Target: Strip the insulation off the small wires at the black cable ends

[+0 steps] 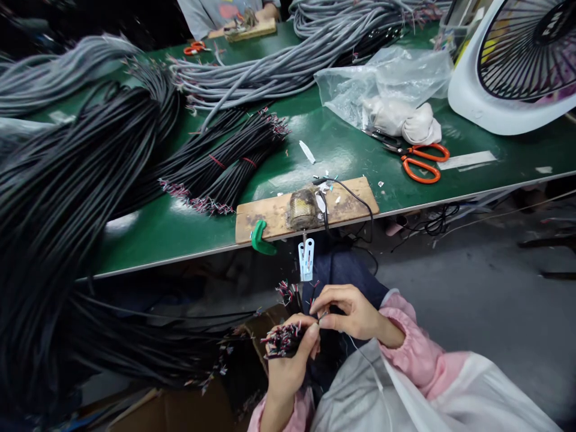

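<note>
My left hand [290, 360] is closed around a bundle of black cables [284, 339] whose stripped ends show red, white and black wires. Close against it on the right, my right hand [348, 313] pinches a thin dark cable between thumb and forefinger, its colored wire ends pointing up. The fingertips of both hands nearly meet at this cable. More cable ends [288, 293] stick up just beyond my left hand. Above the hands, a light blue clothespin [306, 259] hangs at the edge of a wooden board [265, 213].
On the green table [297, 129] lie bundled black cables [229, 159], grey cables [270, 72], orange-handled scissors [423, 162] and a plastic bag [387, 75]. A green clamp [261, 239] grips the board. A white fan [472, 102] stands right. Another person's sleeve [198, 18] shows at the far side.
</note>
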Available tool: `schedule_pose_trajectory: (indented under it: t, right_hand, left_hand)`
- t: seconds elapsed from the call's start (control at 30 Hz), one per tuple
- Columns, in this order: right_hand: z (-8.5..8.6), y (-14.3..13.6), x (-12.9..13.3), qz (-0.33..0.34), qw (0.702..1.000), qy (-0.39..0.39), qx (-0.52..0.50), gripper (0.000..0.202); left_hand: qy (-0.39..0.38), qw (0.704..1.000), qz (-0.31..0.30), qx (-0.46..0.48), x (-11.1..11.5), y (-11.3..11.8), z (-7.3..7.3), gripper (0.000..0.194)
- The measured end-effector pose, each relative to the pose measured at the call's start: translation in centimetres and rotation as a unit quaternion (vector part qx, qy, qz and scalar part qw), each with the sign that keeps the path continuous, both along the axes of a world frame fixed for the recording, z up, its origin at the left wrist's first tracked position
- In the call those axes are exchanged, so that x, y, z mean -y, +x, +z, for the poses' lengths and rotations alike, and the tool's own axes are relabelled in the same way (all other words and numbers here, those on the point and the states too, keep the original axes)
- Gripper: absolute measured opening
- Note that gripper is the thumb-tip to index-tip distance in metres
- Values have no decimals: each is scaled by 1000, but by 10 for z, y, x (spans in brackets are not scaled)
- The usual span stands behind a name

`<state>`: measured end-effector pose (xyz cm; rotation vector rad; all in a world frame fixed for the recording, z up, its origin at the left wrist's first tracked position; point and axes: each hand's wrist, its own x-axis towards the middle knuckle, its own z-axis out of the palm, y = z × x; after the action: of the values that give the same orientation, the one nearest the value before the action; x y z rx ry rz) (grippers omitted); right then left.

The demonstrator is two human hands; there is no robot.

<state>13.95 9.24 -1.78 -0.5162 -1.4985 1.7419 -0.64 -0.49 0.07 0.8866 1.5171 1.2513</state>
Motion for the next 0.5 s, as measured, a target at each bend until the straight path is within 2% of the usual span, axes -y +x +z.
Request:
schedule_pose_trajectory:
  t: [0.13, 0.27, 0.4, 0.5]
  right_hand:
    - [-3, -5, 0, -35, 999, 18, -14, 40]
    - [-8, -13, 7, -85, 996, -5, -37, 42]
    - [-11, -20, 18, -130, 989, -30, -57, 43]
    - [-7, -21, 22, -176, 983, 21, -49, 34]
  left_hand:
    - [-4, 1000, -3, 28, 2, -2, -3, 29]
    - [27, 998, -28, 41, 0, -1, 0, 25]
    - [52, 995, -23, 84, -1, 2, 0, 19]
    - [55, 995, -17, 79, 0, 1, -1, 20]
